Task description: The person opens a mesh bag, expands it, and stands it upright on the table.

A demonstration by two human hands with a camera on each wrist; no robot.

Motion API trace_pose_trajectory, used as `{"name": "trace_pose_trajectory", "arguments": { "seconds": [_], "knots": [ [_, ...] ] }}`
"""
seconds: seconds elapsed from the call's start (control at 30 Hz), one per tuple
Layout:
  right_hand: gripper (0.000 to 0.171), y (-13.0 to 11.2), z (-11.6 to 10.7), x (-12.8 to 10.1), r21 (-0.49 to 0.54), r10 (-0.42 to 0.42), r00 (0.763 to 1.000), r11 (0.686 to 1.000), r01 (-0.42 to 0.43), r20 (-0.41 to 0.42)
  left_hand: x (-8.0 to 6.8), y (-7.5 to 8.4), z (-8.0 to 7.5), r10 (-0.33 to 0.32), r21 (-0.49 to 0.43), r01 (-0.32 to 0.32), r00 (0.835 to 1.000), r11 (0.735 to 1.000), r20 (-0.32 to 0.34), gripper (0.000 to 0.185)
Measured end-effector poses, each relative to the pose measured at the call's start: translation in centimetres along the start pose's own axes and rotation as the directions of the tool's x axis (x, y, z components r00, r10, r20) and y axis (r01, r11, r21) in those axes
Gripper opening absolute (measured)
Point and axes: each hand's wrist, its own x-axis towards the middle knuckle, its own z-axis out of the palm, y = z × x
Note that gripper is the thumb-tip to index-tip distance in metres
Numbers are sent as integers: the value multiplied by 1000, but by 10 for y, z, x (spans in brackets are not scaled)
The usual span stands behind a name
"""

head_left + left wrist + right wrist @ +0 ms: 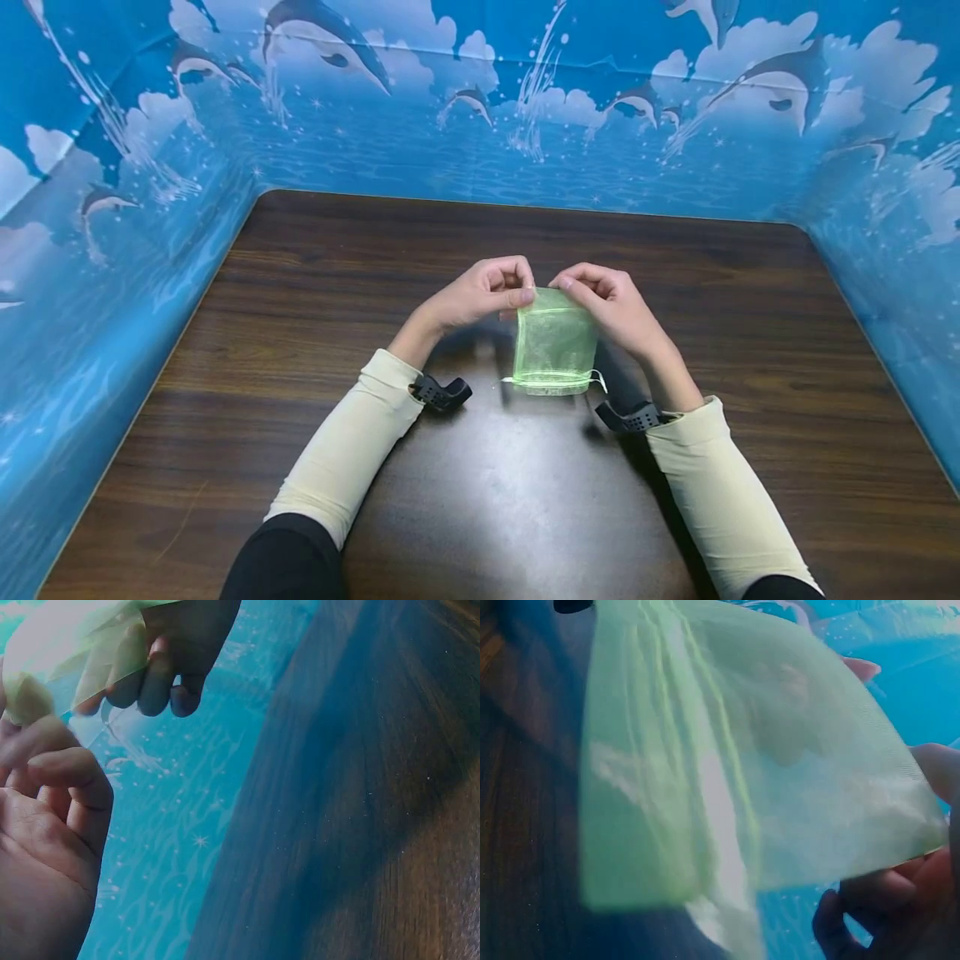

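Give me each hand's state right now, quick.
Left hand: closed, pinching the top left corner of the green mesh drawstring pouch.
Right hand: closed, pinching the pouch's top right corner.

little see-through green mesh pouch [553, 342], sits mid-frame, hanging above the dark wood table, pinched at its two far corners, drawstring end with thin ribbon tails nearest the camera, fabric flat and slightly creased
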Motion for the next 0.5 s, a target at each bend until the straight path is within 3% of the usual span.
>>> {"name": "trace_pose_trajectory", "arguments": {
  "seconds": [0.1,0.3,0.4,0.5],
  "knots": [
    [34,2,2,1,-21,8,1000,1000,-7,27,0,-1,0,3,-31,-4,1000,1000,-26,5],
    [47,6,4,0,26,39,997,999,-41,73,0,-3,0,9,-78,-13,999,997,-48,9],
    [42,7,6,-2,156,26,992,987,-45,124,1,0,3,11,-142,-27,994,989,-111,6],
    [39,7,7,-3,376,-45,987,926,-18,157,5,4,8,4,-230,-54,977,972,-213,7]
  ]
}}
